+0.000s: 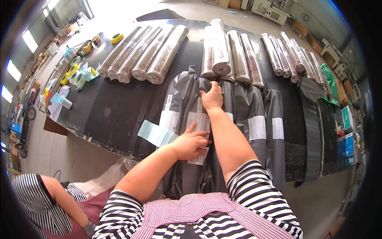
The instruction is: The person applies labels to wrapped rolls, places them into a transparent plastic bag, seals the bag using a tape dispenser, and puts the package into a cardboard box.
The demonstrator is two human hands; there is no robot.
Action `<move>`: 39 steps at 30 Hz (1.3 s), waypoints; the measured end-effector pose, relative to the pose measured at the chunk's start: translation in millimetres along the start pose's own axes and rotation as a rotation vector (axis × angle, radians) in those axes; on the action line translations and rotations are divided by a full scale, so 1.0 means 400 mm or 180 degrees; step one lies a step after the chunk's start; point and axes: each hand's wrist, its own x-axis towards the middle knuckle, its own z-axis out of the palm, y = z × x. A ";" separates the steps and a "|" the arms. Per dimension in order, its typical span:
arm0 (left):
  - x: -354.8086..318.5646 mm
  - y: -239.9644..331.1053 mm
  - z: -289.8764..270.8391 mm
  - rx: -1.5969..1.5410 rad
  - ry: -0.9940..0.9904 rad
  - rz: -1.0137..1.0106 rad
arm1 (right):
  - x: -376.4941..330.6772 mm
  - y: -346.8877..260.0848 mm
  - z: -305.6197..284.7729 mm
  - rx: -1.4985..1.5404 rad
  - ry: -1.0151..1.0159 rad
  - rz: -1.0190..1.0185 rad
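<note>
Pressing grey bagged roll (191,119), white label (197,121), both hands flat

The grey bags (242,107) under both hands are looking like thin plastic film, slightly glossy and creased, each one wearing a matt white paper label (197,121). The rolls (159,53) behind them are showing a speckled, rough-looking core under clear shiny wrap (glare is streaking it). The table (107,107) is lying covered in dull black, faintly woven sheeting.
</note>
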 end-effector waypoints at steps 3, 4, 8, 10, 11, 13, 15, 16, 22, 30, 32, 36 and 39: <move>0.004 0.003 0.015 0.0038 0.0249 0.0090 | 0.025 0.086 -0.012 0.0990 0.0179 -0.0462; -0.008 0.008 0.013 -0.0184 0.0373 -0.0074 | 0.004 0.075 -0.038 0.1491 0.0076 -0.0565; -0.053 0.059 -0.030 -0.0825 0.1608 -0.0526 | -0.251 0.102 -0.247 0.2642 -0.1194 -0.0853; -0.067 0.112 -0.064 -0.1525 0.1683 -0.0837 | -0.355 0.109 -0.325 0.2484 -0.1858 -0.1511; -0.065 0.129 -0.075 -0.1398 0.1724 -0.0800 | -0.391 0.088 -0.353 0.2314 -0.1688 -0.1611; -0.061 0.164 -0.080 -0.1159 0.1779 -0.0740 | -0.437 0.080 -0.379 0.2072 -0.1758 -0.1152; -0.049 0.181 -0.071 -0.0952 0.1832 -0.0889 | -0.439 0.076 -0.399 0.2188 -0.1850 -0.0759; -0.042 0.185 -0.067 -0.0843 0.1869 -0.0954 | -0.437 0.074 -0.406 0.2241 -0.1891 -0.0575; 0.026 0.216 -0.033 -0.1555 0.2094 -0.1165 | -0.409 0.149 -0.394 0.2198 -0.1538 -0.0635; 0.127 0.150 0.002 -0.0958 0.1586 -0.1741 | -0.146 0.193 -0.409 0.2579 -0.1096 -0.0292; 0.166 0.150 0.018 -0.0635 0.0738 -0.0833 | -0.064 0.205 -0.383 0.2429 -0.1238 -0.0112; 0.190 0.131 0.101 -0.0171 0.0281 -0.0019 | -0.002 0.262 -0.289 0.2567 -0.1500 0.0083; 0.177 0.121 0.104 -0.0182 0.0324 -0.0031 | 0.002 0.289 -0.237 0.2694 -0.1383 0.0065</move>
